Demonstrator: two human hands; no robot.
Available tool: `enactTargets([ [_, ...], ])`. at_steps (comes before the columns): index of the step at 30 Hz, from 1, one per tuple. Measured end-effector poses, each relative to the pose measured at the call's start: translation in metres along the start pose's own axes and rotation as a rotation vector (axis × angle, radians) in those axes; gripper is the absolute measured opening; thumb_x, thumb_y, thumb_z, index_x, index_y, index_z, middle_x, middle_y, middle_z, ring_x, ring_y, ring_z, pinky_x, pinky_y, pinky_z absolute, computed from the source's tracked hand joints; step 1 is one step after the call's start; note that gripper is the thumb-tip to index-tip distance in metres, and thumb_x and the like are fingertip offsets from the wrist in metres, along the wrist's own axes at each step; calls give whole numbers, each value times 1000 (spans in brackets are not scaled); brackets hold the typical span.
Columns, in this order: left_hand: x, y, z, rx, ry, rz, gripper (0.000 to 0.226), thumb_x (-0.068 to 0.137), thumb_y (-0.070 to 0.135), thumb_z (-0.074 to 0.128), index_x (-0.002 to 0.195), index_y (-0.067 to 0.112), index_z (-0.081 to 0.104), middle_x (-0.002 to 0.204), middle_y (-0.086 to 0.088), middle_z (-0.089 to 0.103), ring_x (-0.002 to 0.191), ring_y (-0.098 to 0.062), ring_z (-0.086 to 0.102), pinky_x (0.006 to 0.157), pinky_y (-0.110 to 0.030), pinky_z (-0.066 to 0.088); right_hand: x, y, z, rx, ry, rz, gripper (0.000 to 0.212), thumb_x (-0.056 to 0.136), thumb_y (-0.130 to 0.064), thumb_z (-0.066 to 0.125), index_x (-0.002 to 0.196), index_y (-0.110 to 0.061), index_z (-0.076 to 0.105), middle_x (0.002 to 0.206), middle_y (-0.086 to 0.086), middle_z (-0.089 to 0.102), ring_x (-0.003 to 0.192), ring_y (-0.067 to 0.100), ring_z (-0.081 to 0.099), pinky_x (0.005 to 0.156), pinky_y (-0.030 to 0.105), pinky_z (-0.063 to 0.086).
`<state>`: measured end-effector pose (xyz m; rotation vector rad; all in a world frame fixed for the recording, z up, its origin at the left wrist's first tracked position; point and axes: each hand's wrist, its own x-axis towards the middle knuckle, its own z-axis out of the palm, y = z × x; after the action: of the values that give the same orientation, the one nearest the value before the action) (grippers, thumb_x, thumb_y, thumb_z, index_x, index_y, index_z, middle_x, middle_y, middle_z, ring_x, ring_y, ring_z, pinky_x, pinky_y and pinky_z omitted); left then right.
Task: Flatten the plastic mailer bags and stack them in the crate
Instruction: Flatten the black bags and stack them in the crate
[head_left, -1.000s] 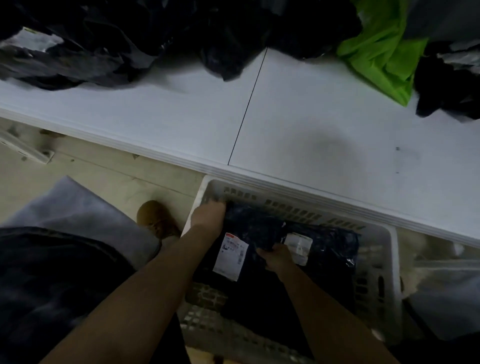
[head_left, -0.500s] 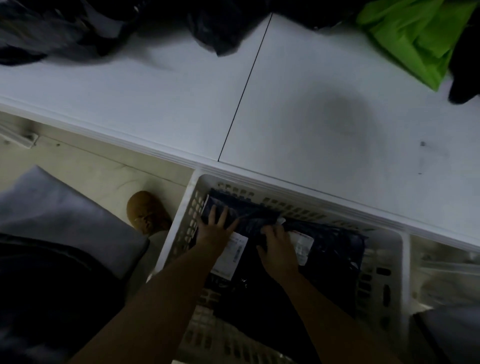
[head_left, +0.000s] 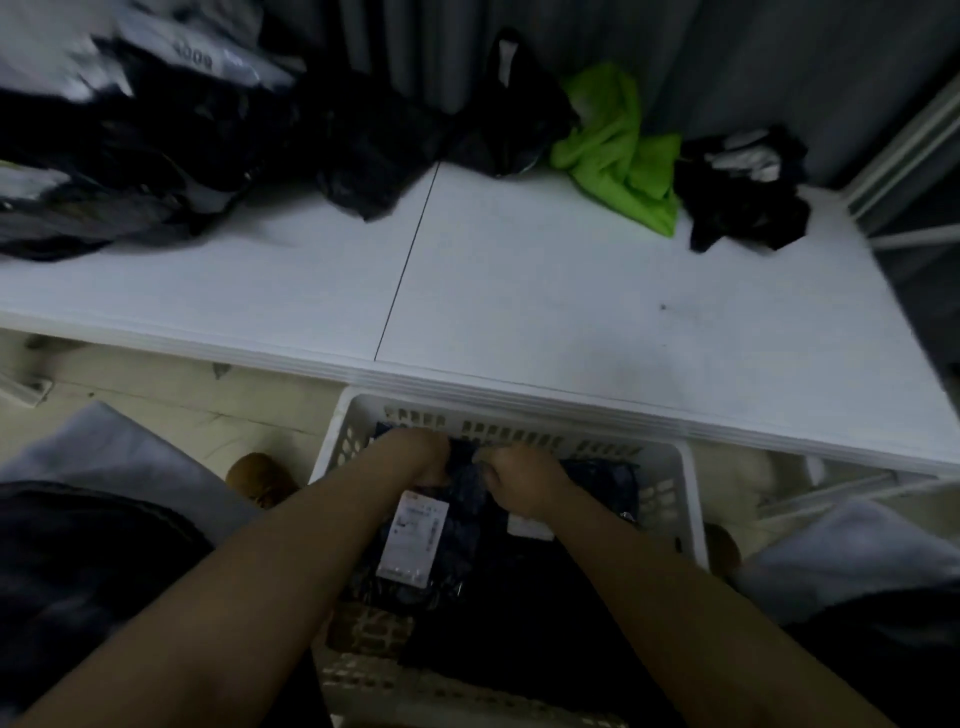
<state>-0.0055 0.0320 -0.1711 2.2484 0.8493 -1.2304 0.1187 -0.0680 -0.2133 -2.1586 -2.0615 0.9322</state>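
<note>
Head view: at 6 o'clock, the black plastic mailer bag (head_left: 457, 525) in the white slotted crate (head_left: 685, 499) is gripped by curled left hand (head_left: 415, 457) and right hand (head_left: 519, 480); flat, even pressing is advised.

A white slatted crate (head_left: 670, 499) stands on the floor just under the near edge of a white table (head_left: 571, 291). Both hands are inside it at its far end: the left hand (head_left: 415, 460) and the right hand (head_left: 524, 480) have fingers curled down on a dark mailer bag (head_left: 467, 540) bearing a white shipping label (head_left: 413, 540). At the table's back lie heaped black bags (head_left: 156, 150), a green bag (head_left: 623, 150) and a smaller black heap (head_left: 743, 208).
</note>
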Motion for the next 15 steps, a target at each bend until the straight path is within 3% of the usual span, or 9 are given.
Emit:
enactTargets([
  [2, -16, 12, -13, -17, 83, -4, 28, 98, 27, 47, 101, 4, 62, 112, -16, 63, 94, -29, 61, 83, -38, 47, -13, -5, -27, -51, 57, -10, 33, 100, -14, 38, 121, -5, 62, 108, 17, 67, 93, 29, 61, 58, 27, 31],
  [5, -48, 37, -43, -21, 215, -7, 23, 92, 15, 56, 113, 5, 62, 118, -14, 64, 101, -28, 64, 79, -34, 48, -36, -7, -67, -100, 157, -16, 27, 97, -13, 41, 95, 2, 64, 89, 19, 66, 80, 31, 61, 51, 30, 25],
  [10, -73, 69, -89, 9, 498, 28, 18, 97, 18, 42, 92, 9, 57, 91, -7, 63, 74, -22, 57, 69, -31, 42, -62, 9, -118, -101, 399, 46, 22, 95, -19, 45, 97, -10, 65, 85, 13, 67, 72, 27, 55, 59, 30, 34],
  [13, -85, 90, -123, 38, 671, 48, 29, 101, 29, 37, 111, 11, 56, 114, -7, 58, 102, -27, 56, 78, -33, 40, -75, 26, -157, -82, 510, 133, 24, 95, -24, 45, 102, -14, 66, 91, 12, 68, 84, 31, 59, 65, 33, 42],
  [15, -86, 110, -147, 28, 796, 77, 32, 100, 31, 36, 119, 14, 55, 124, -7, 55, 110, -28, 53, 80, -33, 39, -81, 46, -181, -72, 587, 192, 24, 94, -22, 45, 103, -15, 66, 95, 11, 67, 88, 32, 59, 67, 32, 42],
])
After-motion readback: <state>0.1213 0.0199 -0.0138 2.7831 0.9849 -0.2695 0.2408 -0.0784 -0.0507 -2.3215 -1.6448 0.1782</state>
